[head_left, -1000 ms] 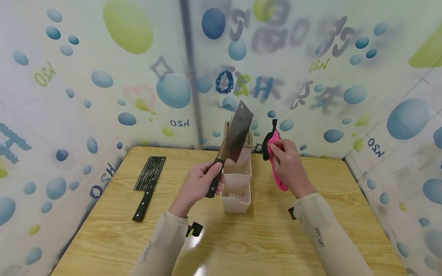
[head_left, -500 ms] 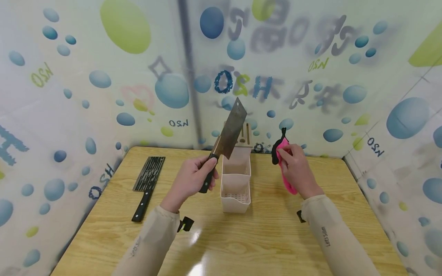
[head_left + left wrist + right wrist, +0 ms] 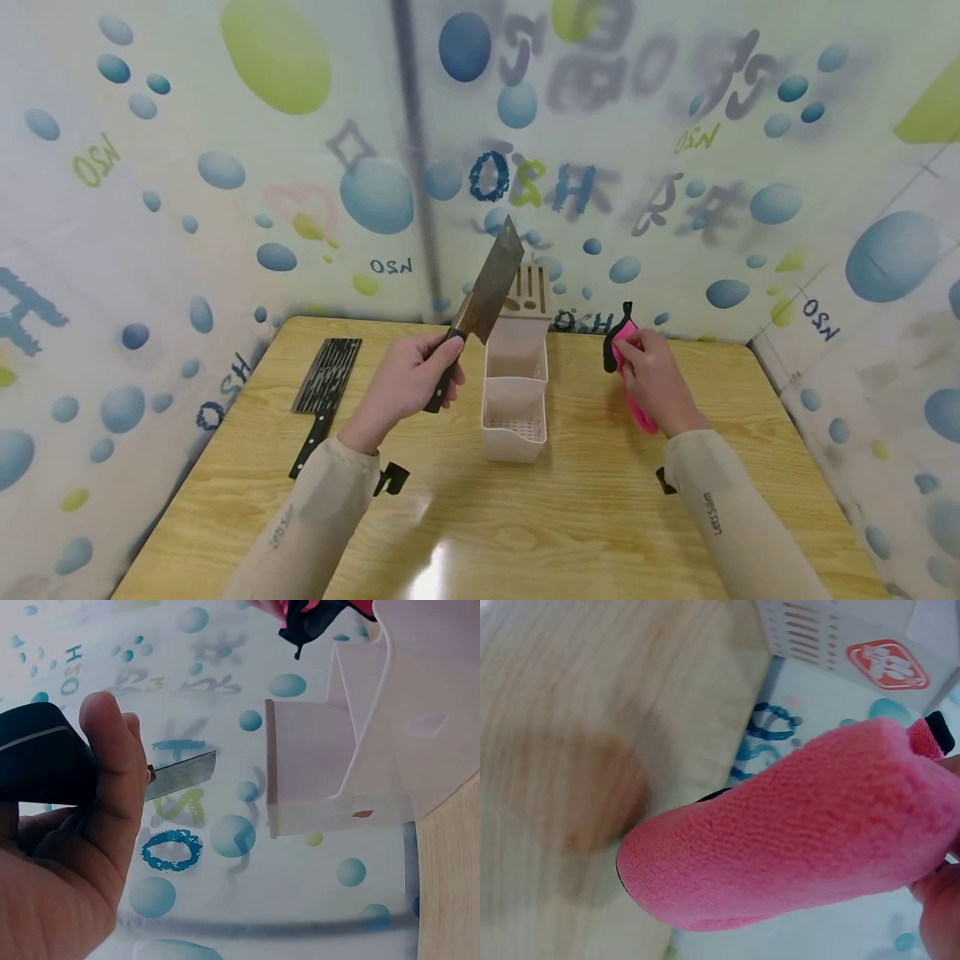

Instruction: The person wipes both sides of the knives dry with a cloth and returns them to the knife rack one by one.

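My left hand [image 3: 405,377] grips the black handle of a cleaver [image 3: 495,279]. Its dull grey blade points up, leaning right, in front of the beige slotted top of a pale pink knife holder [image 3: 514,446]. In the left wrist view the thumb lies along the handle, and only part of the blade [image 3: 182,776] shows. Right of the holder, my right hand [image 3: 660,383] pinches a folded pink fleecy cloth [image 3: 795,832] with black edging and a black loop. The cloth hangs down over the table; the hand hides much of it in the head view.
A second cleaver [image 3: 330,375], with a black-and-silver streaked blade, lies flat at the left of the wooden table [image 3: 570,533]. Walls printed with blue and green bubbles [image 3: 377,197] close in the table's back and both sides.
My left hand has drawn the cleaver left and slightly down, uncovering the holder's slots. My right hand has carried the cloth right and down, away from the blade.
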A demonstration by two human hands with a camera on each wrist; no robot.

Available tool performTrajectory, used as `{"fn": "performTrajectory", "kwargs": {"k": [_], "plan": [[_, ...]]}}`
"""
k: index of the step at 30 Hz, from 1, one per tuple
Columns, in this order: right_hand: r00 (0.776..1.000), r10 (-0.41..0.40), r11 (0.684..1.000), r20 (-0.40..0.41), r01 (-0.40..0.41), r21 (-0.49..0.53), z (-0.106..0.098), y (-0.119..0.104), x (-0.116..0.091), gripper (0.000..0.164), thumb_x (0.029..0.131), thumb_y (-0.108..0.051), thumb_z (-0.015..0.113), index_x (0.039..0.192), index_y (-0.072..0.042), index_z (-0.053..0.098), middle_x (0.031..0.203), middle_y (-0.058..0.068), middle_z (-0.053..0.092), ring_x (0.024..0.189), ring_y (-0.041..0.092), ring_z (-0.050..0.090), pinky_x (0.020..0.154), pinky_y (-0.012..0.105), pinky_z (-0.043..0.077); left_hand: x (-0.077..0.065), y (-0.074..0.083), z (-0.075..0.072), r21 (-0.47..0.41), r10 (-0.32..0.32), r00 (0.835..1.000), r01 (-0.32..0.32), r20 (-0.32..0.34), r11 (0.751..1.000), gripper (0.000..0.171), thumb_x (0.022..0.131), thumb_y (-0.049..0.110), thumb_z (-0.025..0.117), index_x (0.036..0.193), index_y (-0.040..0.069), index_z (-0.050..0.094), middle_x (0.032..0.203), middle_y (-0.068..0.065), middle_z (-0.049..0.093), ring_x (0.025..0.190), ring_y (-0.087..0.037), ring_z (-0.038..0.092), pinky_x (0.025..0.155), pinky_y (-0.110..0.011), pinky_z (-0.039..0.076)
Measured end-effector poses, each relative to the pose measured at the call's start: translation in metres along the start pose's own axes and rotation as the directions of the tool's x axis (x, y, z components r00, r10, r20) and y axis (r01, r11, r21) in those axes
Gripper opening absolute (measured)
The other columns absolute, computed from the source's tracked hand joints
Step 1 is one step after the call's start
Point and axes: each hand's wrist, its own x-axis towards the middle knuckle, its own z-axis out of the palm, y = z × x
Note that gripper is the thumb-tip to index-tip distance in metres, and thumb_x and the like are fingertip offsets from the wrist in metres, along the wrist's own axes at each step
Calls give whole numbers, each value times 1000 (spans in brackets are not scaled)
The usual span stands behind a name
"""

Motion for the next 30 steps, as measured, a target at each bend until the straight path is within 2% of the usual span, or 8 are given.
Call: {"fn": "performTrajectory", "kwargs": {"k": [5, 12, 21, 24, 30], "plan": [[996, 57, 998, 71, -56, -11, 5, 6, -6, 30, 92, 8, 66, 122, 9, 71, 111, 27, 57, 103, 42, 53, 90, 54, 54, 3, -1, -3, 26, -15, 1000, 16, -11, 1000, 44, 109, 32, 52, 87, -3, 66, 72, -8, 68, 53, -23, 65, 54, -40, 58], [989, 76, 997, 124, -76, -7, 15, 15, -10, 32, 92, 9, 64, 123, 10, 69, 111, 29, 56, 102, 42, 52, 89, 54, 53, 7, 3, -7, 67, -26, 999, 28, -20, 997, 41, 110, 30, 51, 84, 0, 63, 73, -8, 68, 53, -22, 65, 55, -38, 59], [956, 125, 991, 265, -132, 9, 29, 17, -14, 35, 93, 6, 64, 127, 10, 67, 113, 28, 54, 104, 42, 51, 92, 55, 50, 11, 13, -14, 123, -61, 998, 62, -10, 990, 42, 110, 28, 51, 83, -2, 64, 70, -8, 67, 53, -20, 65, 54, -37, 58], [946, 148, 989, 287, -150, -17, 33, 15, -15, 34, 94, 5, 64, 127, 9, 67, 116, 28, 55, 105, 42, 53, 93, 55, 51, 13, 17, -15, 151, -76, 997, 75, -3, 986, 43, 109, 29, 51, 82, -1, 64, 69, -8, 67, 54, -20, 65, 55, -37, 59], [946, 135, 991, 295, -124, -57, 44, 12, -17, 27, 93, 6, 64, 119, 10, 71, 117, 33, 58, 106, 46, 58, 96, 57, 52, 15, 27, -16, 225, -106, 994, 100, 18, 969, 43, 109, 29, 50, 80, 1, 63, 68, -9, 67, 53, -22, 65, 55, -39, 59]]}}
